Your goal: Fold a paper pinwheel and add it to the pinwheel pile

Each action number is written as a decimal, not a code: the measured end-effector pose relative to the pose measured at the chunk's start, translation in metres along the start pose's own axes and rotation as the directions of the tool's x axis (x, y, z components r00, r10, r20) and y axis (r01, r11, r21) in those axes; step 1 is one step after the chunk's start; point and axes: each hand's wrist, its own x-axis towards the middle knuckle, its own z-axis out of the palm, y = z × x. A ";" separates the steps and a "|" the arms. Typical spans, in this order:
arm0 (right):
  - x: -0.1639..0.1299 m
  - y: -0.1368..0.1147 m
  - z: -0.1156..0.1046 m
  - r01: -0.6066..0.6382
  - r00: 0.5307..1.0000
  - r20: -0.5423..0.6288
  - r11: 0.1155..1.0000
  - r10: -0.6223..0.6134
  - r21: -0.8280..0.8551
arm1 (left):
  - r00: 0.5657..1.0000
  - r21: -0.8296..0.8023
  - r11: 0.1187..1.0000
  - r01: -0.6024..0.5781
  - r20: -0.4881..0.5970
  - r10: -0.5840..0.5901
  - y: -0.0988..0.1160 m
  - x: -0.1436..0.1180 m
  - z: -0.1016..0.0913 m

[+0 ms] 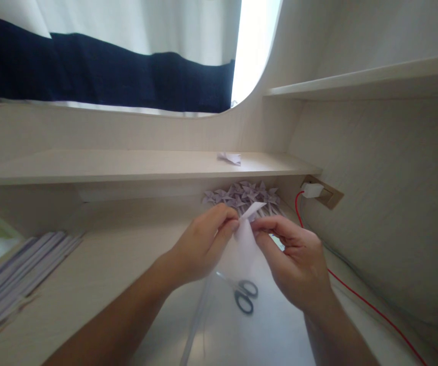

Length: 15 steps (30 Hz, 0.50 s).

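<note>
Thin pale stick toward near edge of desk, scissors just beside, left hand and right hand both pinching folded white paper above desk, folded-paper stars heaped near far right corner

Held paper white; folded stars lilac; scissors dark-handled; cable red; curtain white, navy-banded.

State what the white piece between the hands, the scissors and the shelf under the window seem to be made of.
White piece: probably matte paper; it looks thin, with a flat, pointed fold.
Scissors: blades likely metal, pale and slightly shiny, though blurred; dark handle loops probably plastic.
Shelf: pale, smooth board, wood or wood-look laminate; I can't tell which.
</note>
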 end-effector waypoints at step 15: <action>0.000 0.013 0.011 -0.003 0.998 -0.063 0.999 0.000 -0.050 | 0.987 -0.152 0.977 0.151 -0.033 -0.158 -0.014 0.002 0.016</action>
